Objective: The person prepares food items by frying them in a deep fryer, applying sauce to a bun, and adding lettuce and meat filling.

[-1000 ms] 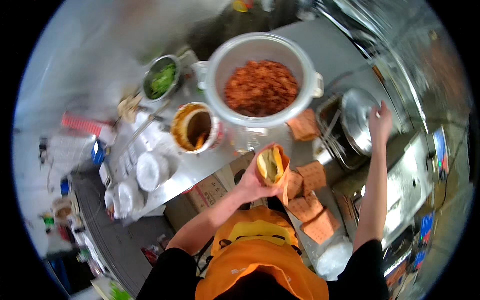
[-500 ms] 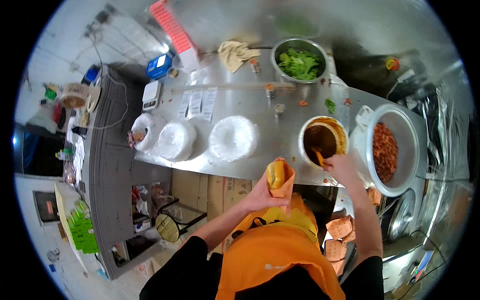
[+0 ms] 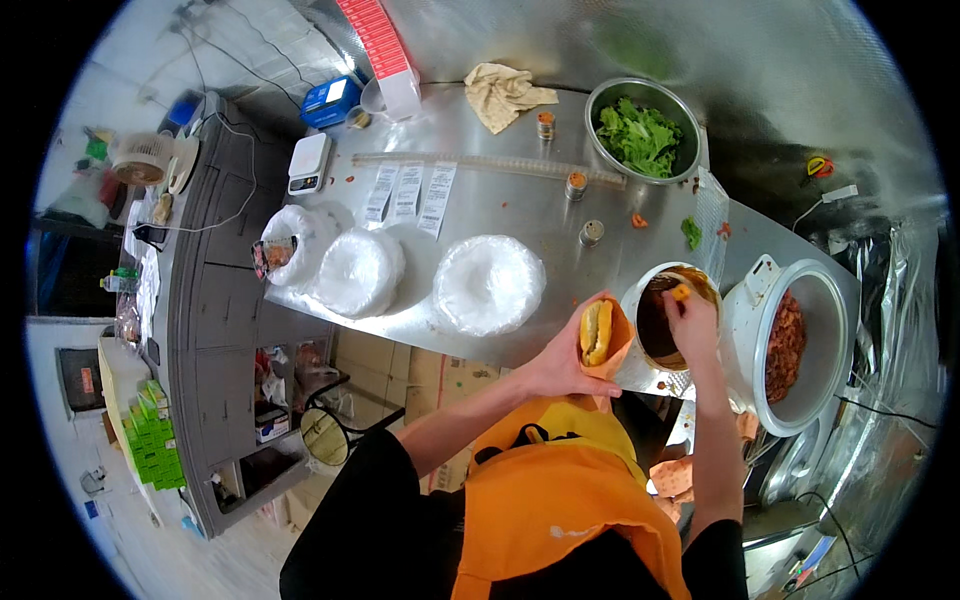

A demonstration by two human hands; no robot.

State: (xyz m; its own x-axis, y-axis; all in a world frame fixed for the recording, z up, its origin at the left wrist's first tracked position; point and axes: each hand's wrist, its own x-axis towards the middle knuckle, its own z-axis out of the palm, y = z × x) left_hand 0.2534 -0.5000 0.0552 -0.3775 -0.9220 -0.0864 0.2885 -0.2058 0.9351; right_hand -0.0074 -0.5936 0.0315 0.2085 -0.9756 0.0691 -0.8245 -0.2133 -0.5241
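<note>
In my left hand point(image 3: 556, 364) is an orange paper pouch point(image 3: 618, 338), tilted up, with a split bun point(image 3: 596, 334) in its open mouth. A pale filling shows along the bun's cut. Just right of the pouch stands a white bucket point(image 3: 630, 296) with dark brown sauce point(image 3: 656, 328) inside and smears round its rim. Over that bucket, my right hand point(image 3: 697, 328) is closed on an orange-handled utensil point(image 3: 681, 292); its working end cannot be made out.
A tub of reddish-brown meat pieces point(image 3: 786, 350) stands right of the bucket. Behind is a steel bowl point(image 3: 690, 125) of lettuce. Bag-lined bowls point(image 3: 490, 284), paper slips point(image 3: 437, 198), small jars point(image 3: 576, 186), a scale point(image 3: 309, 163) and a cloth point(image 3: 505, 96) occupy the steel table.
The view has shifted. My left hand has brought the pouch and bun nearer the sauce bucket. My right hand has turned over the bucket, the utensil's orange end now pointing up past the fingers.
</note>
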